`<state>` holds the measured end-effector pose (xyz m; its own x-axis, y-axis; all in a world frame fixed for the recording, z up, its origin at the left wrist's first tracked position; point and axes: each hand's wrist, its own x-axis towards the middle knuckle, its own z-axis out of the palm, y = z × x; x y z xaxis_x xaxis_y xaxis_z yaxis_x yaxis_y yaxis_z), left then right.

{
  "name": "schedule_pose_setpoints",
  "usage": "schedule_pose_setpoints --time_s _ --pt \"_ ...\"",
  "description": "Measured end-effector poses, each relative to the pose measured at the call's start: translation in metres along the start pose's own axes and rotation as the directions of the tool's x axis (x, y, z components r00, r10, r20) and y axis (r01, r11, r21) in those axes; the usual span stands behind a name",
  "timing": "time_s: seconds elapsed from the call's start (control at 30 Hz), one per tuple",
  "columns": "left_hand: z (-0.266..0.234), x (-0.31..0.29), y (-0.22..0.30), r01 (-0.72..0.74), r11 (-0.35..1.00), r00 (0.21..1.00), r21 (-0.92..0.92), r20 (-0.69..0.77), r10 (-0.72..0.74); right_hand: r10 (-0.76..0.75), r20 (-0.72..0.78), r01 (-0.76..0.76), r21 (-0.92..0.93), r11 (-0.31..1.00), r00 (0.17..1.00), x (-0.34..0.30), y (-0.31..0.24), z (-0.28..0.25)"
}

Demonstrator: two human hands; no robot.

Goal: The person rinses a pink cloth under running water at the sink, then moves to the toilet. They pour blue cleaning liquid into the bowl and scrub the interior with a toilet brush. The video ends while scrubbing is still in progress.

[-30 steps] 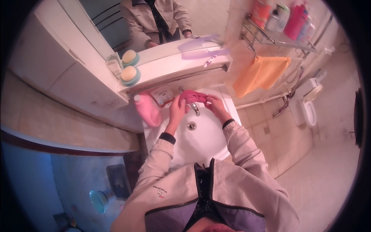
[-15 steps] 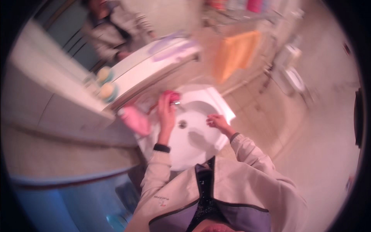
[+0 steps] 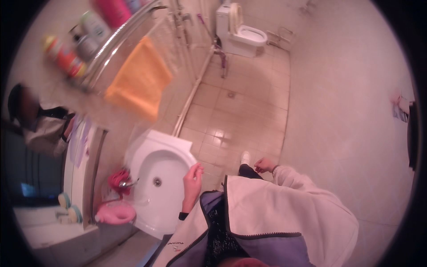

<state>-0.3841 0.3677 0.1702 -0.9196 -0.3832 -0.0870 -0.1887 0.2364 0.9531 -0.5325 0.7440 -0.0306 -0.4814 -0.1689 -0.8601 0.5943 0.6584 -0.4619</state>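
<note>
My left hand [image 3: 192, 182] hovers by the right rim of the white washbasin [image 3: 147, 222], its fingers loosely bent and nothing held. Farther right, over the floor near my shoe [image 3: 245, 158], is my right hand [image 3: 265, 165]. Its fingers are slightly curled and apart, with nothing visible in them. A metal faucet [image 3: 129, 184] stands at the basin's left side, next to a bunched red item [image 3: 118, 180]. In front of that sits a pink plastic container [image 3: 119, 212]. No running water can be made out.
An orange towel [image 3: 142, 80] hangs below a metal rack [image 3: 111, 42] holding several bottles. At the far end stands a white toilet [image 3: 242, 38] beyond the tiled floor [image 3: 244, 111]. A mirror and ledge [image 3: 89, 178] line the left wall.
My view has swung right toward the toilet. My left hand has left the faucet and red item for the basin's right rim; my right hand has moved from over the basin to beyond it.
</note>
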Motion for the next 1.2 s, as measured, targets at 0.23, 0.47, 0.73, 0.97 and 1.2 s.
schedule_pose_setpoints --time_s 0.23,0.47,0.73,0.97,1.2 --pt "0.148 0.127 0.033 -0.017 0.985 0.924 0.172 0.378 -0.050 0.003 0.003 -0.004 0.099 0.995 1.000 0.024 0.032 -0.129" --pt "0.259 0.255 0.076 -0.071 0.983 0.892 0.172 0.451 -0.014 -0.045 -0.166 0.109 0.400 0.910 0.985 0.061 0.007 -0.270" --pt "0.300 0.381 0.058 0.057 0.942 0.936 0.332 0.311 -0.166 -0.248 0.016 0.227 0.352 0.908 0.969 0.171 -0.031 -0.310" --pt "0.377 0.582 0.069 0.031 0.863 0.969 0.504 0.195 -0.149 -0.094 -0.191 0.145 0.278 0.950 0.977 0.231 -0.092 -0.465" --pt "0.544 0.800 0.215 -0.138 0.973 0.842 0.185 0.539 0.016 0.016 -0.525 0.314 0.533 0.785 0.851 0.250 -0.180 -0.625"
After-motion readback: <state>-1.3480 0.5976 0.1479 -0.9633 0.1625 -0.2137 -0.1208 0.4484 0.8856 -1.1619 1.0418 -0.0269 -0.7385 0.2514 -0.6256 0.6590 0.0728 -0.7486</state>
